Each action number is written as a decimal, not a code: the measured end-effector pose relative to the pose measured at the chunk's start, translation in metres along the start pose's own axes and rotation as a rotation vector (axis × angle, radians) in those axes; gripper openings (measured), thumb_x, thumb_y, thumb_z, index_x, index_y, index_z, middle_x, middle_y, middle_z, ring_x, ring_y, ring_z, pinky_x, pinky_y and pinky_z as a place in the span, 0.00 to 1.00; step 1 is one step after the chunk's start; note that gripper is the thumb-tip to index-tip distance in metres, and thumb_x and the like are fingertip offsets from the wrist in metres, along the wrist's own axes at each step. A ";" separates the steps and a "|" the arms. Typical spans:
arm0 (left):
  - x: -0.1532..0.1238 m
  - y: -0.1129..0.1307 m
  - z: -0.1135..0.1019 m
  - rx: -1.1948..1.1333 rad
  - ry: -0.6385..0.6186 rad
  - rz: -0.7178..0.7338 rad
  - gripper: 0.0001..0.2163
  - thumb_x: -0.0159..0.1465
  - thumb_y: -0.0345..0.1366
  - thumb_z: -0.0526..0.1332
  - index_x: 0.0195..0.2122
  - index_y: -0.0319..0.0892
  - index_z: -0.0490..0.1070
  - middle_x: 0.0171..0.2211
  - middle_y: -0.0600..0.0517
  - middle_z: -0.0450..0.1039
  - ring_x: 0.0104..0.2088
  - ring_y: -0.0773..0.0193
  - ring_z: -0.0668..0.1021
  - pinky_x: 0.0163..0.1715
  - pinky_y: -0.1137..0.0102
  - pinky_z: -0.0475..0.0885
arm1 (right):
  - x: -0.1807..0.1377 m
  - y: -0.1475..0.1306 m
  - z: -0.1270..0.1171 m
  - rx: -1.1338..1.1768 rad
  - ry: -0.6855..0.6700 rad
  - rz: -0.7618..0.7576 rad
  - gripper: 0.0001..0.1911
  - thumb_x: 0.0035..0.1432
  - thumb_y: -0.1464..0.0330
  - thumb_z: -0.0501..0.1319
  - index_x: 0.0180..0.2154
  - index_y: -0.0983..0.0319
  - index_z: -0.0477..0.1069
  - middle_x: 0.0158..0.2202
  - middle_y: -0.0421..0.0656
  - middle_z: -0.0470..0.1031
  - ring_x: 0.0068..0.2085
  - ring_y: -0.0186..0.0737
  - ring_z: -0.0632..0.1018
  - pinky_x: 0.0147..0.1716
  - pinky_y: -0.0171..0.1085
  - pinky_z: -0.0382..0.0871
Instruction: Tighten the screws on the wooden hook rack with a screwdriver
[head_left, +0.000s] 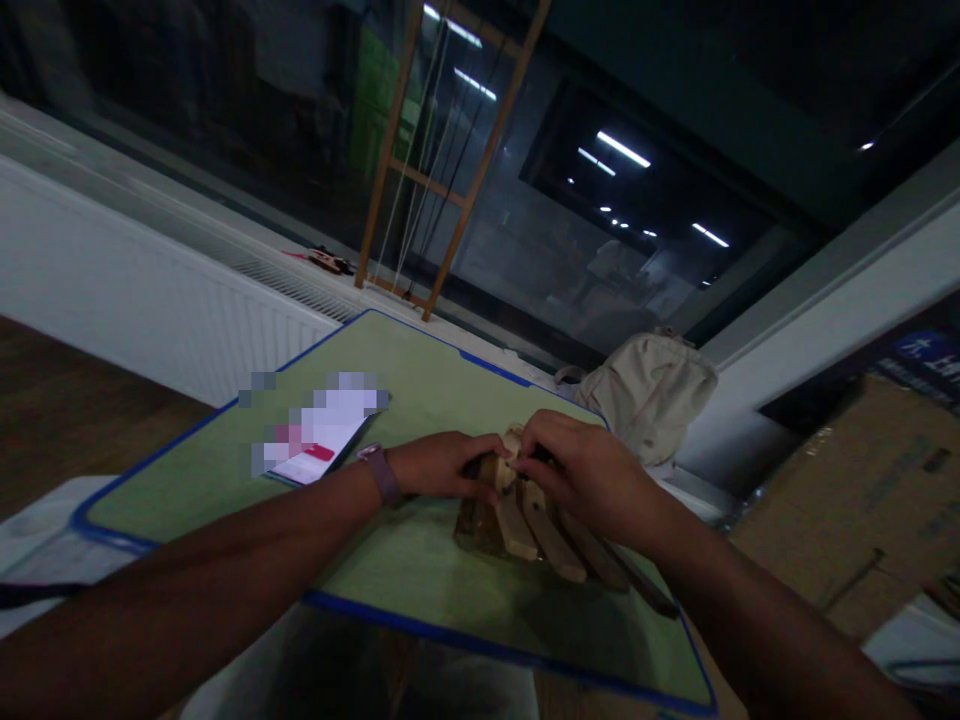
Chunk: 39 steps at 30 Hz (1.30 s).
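Observation:
At the right half of the green table (420, 370), both hands are closed on a wooden piece with several long, curved slats (551, 530) fanning toward me. My left hand (450, 465), below a wrist with a watch on a mauve strap (382, 472), grips its left side with thumb and fingers. From the right, my right hand (574, 460) pinches near its top, fingers bent down over it. The fingers hide the spot where the slats come together. Under the left slats is a brownish, glossy thing (472, 525) that I cannot make out.
A lit phone (322, 435), partly pixelated, lies on the table left of my hands. A blue edge (465, 640) runs round the tabletop. Behind stand a wooden frame with strings (450, 195) and a beige backpack (649, 385). A cardboard box (855, 510) is at right.

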<state>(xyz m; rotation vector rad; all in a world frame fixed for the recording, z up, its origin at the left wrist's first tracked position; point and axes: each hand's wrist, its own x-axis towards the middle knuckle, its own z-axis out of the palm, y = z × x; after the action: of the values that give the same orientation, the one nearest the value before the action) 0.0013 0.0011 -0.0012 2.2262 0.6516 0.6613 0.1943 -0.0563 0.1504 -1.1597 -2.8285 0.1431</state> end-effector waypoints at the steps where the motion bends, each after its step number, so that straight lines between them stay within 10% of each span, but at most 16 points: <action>1: 0.000 0.001 0.000 -0.011 0.001 0.004 0.26 0.63 0.53 0.66 0.58 0.46 0.65 0.34 0.54 0.76 0.32 0.61 0.76 0.32 0.71 0.64 | 0.004 0.004 0.003 -0.051 0.042 0.048 0.09 0.65 0.70 0.63 0.32 0.59 0.66 0.31 0.40 0.72 0.34 0.40 0.73 0.33 0.37 0.60; 4: 0.000 0.002 0.000 -0.036 -0.001 0.011 0.26 0.64 0.53 0.66 0.58 0.46 0.66 0.34 0.53 0.76 0.32 0.61 0.77 0.31 0.71 0.64 | 0.004 0.014 0.004 -0.130 0.073 0.168 0.16 0.67 0.62 0.64 0.28 0.58 0.64 0.25 0.38 0.67 0.28 0.39 0.70 0.29 0.38 0.57; 7: 0.001 0.001 0.000 -0.028 0.009 0.014 0.26 0.63 0.53 0.66 0.57 0.46 0.66 0.31 0.55 0.74 0.30 0.62 0.75 0.30 0.72 0.63 | -0.008 0.008 -0.006 -0.003 0.013 0.051 0.02 0.67 0.68 0.61 0.39 0.59 0.69 0.38 0.44 0.73 0.38 0.42 0.75 0.36 0.38 0.66; 10: 0.002 -0.002 0.001 -0.011 0.013 0.017 0.25 0.63 0.53 0.66 0.55 0.46 0.67 0.30 0.56 0.72 0.30 0.62 0.74 0.30 0.72 0.62 | -0.013 -0.005 -0.012 0.134 -0.077 -0.086 0.12 0.63 0.77 0.57 0.47 0.59 0.67 0.49 0.47 0.73 0.48 0.42 0.75 0.46 0.40 0.69; 22: -0.003 0.006 -0.006 0.004 0.007 0.061 0.20 0.67 0.53 0.60 0.53 0.45 0.69 0.36 0.52 0.77 0.34 0.61 0.77 0.34 0.71 0.66 | -0.008 0.002 -0.003 -0.121 0.010 0.126 0.07 0.67 0.63 0.62 0.38 0.59 0.67 0.33 0.43 0.77 0.34 0.42 0.75 0.31 0.37 0.54; 31: -0.005 0.039 -0.013 0.044 0.605 0.195 0.23 0.61 0.59 0.65 0.41 0.42 0.72 0.34 0.50 0.73 0.33 0.60 0.75 0.33 0.67 0.70 | -0.002 0.008 0.000 0.220 0.019 0.039 0.17 0.56 0.69 0.72 0.38 0.58 0.64 0.28 0.33 0.70 0.30 0.36 0.71 0.30 0.33 0.55; 39: 0.013 0.097 -0.002 -0.121 0.718 0.084 0.13 0.55 0.39 0.74 0.32 0.43 0.70 0.29 0.56 0.73 0.31 0.64 0.77 0.32 0.70 0.73 | 0.000 0.017 0.010 0.334 0.131 0.007 0.19 0.53 0.73 0.72 0.34 0.58 0.60 0.31 0.35 0.70 0.32 0.36 0.72 0.31 0.33 0.56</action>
<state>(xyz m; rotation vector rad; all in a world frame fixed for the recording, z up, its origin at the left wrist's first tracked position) 0.0342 -0.0501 0.0759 1.8833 0.8298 1.5282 0.2049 -0.0446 0.1381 -1.0613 -2.5586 0.4988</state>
